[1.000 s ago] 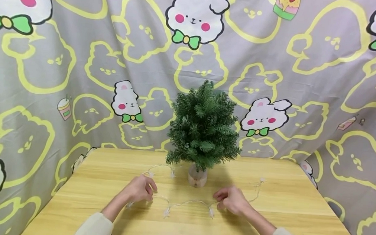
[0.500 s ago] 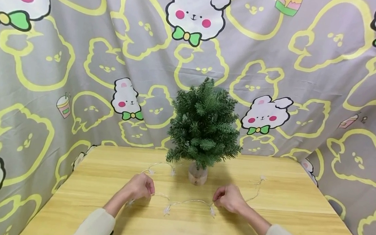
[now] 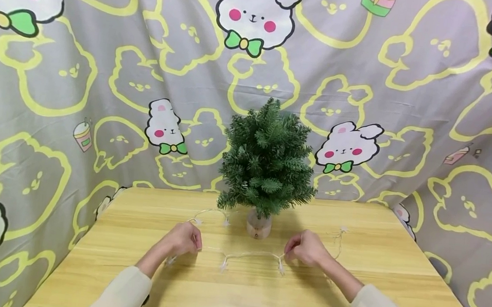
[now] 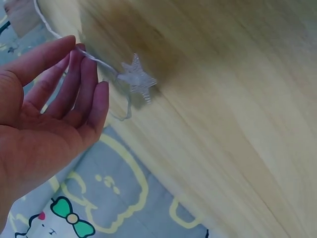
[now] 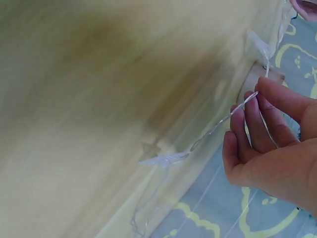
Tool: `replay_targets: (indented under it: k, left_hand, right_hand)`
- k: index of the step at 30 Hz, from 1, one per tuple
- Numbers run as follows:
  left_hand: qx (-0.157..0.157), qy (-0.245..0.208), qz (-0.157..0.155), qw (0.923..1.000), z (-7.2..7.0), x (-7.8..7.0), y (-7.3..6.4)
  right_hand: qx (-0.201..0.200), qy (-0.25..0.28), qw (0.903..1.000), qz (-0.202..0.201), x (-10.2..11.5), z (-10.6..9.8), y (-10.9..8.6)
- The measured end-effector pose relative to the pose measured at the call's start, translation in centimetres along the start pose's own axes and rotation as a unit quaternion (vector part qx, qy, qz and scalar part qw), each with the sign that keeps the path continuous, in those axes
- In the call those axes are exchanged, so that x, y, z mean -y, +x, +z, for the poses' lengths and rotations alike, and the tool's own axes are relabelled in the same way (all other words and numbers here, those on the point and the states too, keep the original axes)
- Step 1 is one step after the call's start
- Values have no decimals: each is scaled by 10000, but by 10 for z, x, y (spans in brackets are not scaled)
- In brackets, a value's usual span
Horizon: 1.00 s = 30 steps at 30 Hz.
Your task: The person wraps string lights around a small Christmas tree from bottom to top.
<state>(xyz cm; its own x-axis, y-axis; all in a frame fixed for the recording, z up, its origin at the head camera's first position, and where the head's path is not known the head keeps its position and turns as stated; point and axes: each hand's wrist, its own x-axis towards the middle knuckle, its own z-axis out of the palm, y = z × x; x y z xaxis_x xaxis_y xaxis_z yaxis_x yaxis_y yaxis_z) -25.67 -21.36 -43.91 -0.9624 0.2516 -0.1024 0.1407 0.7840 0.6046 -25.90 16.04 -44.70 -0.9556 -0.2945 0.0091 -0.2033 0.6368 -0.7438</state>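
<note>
A string of star-shaped fairy lights (image 3: 249, 254) spans between both hands in front of a small green artificial tree (image 3: 268, 163). My left hand (image 3: 183, 238) pinches the thin clear wire between thumb and fingertips, left of the tree's base (image 3: 259, 225). To the right of that base, my right hand (image 3: 306, 248) pinches another stretch of it. Two stars dangle from the span between them. In the left wrist view, a clear plastic star (image 4: 137, 78) sits just beyond the fingertips. A second star (image 5: 166, 159) hangs on the wire past the right hand in the right wrist view.
Loose ends of the string trail behind the left hand and past the right hand, ending near a star (image 3: 344, 229). All of it is on a wooden table (image 3: 233, 298). A grey patterned curtain (image 3: 181, 84) hangs behind and at both sides.
The fingers of both hands have closed from loose to pinching the wire. The span between them has lifted and straightened, its stars now hanging. The tree stays in place.
</note>
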Motion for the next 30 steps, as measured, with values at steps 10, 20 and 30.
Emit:
replay_targets:
  k: [10,20,30]
  left_hand:
    - [23,322,558,9979,-15,-8,2]
    - [369,76,589,9976,-29,-22,9]
    - [486,-75,688,9964,-41,-42,16]
  right_hand:
    - [36,-434,9991,5,7,-24,1]
    - [320,-216,9992,114,18,-48,2]
    - [270,-439,9986,90,23,-58,2]
